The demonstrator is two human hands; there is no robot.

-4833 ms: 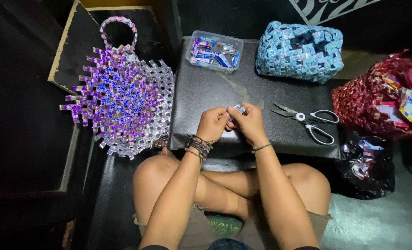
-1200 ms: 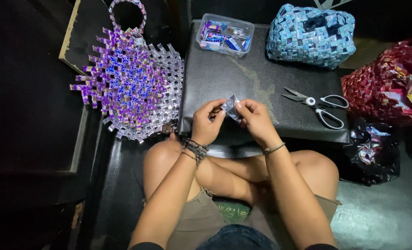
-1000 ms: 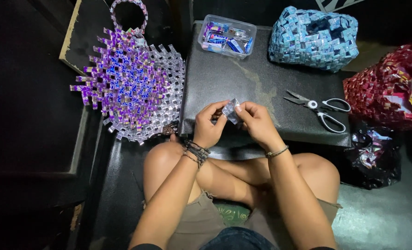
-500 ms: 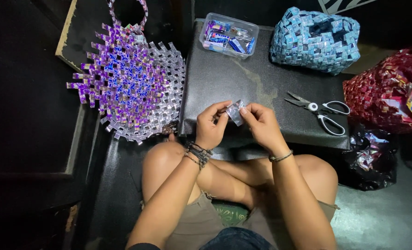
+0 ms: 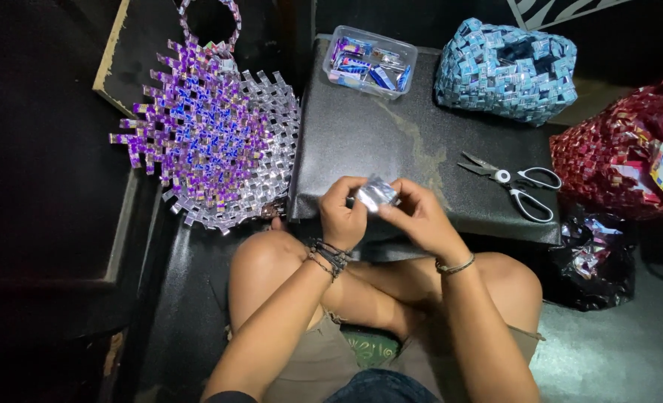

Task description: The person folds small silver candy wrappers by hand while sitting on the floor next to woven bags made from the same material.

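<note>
Foil wrapper (image 5: 376, 193) between both hands' pinched fingers (image 5: 355, 195)

- Left hand (image 5: 343, 216) and right hand (image 5: 417, 216) pinch a small silvery foil strip (image 5: 376, 194) between them, above the near edge of a dark table (image 5: 376, 142).
- Scissors (image 5: 514, 183) lie on the table, right of the hands.
- Clear tub (image 5: 369, 62) of wrappers and a blue woven bag (image 5: 507, 71) sit at the far edge.
- Purple woven mat (image 5: 208, 138) lies left of the table.
</note>
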